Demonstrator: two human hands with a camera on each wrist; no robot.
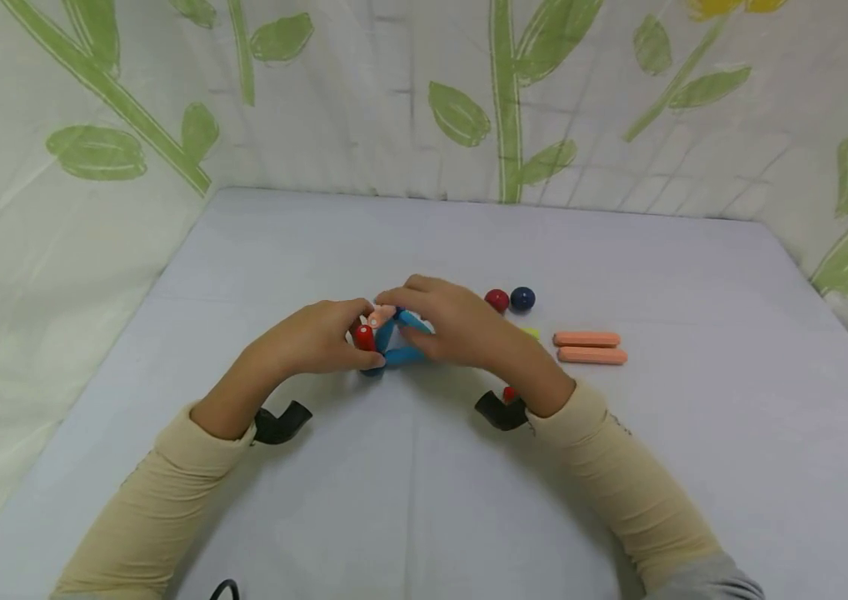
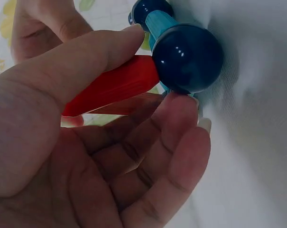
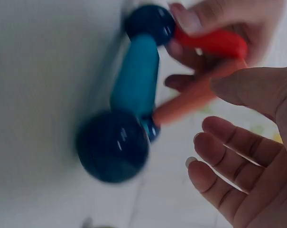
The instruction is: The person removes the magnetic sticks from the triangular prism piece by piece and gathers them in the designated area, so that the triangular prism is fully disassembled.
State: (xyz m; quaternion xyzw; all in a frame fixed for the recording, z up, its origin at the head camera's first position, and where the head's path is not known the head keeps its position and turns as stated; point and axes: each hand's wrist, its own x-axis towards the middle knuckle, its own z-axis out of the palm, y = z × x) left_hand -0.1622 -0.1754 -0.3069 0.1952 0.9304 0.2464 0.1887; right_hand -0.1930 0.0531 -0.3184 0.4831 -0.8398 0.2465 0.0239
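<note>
- Left hand (image 1: pixel 315 337): pinching red stick (image 2: pixel 117 83), foot against dark blue ball (image 2: pixel 188 57) — best steadied low, near that joint.
- Centre: light-blue sticks (image 1: pixel 405 356), apparently a triangle, on the surface (image 1: pixel 349 508).
- Salmon stick (image 3: pixel 188 97): slants up from far ball (image 3: pixel 153 129); guide gently by upper end.
- Right hand (image 1: pixel 454 321): fingers spread beside it — grip can't be told.
- Farther right: two spare salmon sticks (image 1: pixel 592 356).

The right hand (image 1: pixel 454 321) partly hides a blue rod (image 1: pixel 405 356)
</note>
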